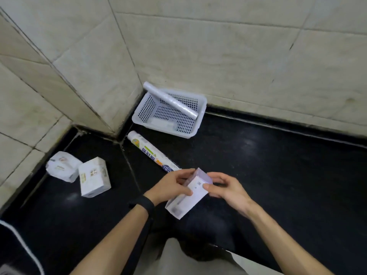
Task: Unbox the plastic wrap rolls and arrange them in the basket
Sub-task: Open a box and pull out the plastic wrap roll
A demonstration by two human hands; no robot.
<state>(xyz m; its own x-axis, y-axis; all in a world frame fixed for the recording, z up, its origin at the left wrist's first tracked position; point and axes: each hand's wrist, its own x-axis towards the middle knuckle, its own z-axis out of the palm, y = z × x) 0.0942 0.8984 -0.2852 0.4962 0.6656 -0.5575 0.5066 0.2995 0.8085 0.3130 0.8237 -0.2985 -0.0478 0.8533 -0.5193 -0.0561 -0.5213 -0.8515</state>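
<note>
1. Far left: a soft wrapped pack (63,166) and a squarish white carton (94,177) sit close together on the glossy black surface (268,165). They're parked out of my way, I'd guess awaiting their turn.
2. In the corner, the perforated white basket (146,109) is tucked against the tiled wall (238,56). One bare roll (170,101), shiny and crinkled, lies diagonally with its upper end over the rim; it looks too long to lie flat.
3. Just in front, a printed roll (151,151) lies outside the basket, not yet placed.
4. My left hand (170,187) wraps the small box (188,197), thumb on its top face, steadying it above the surface.
5. My right hand (226,189) pinches the box's far end, thumb on top and fingers curled behind. I judge it's set to work the flap. The cardboard is smooth, with crisp edges.
</note>
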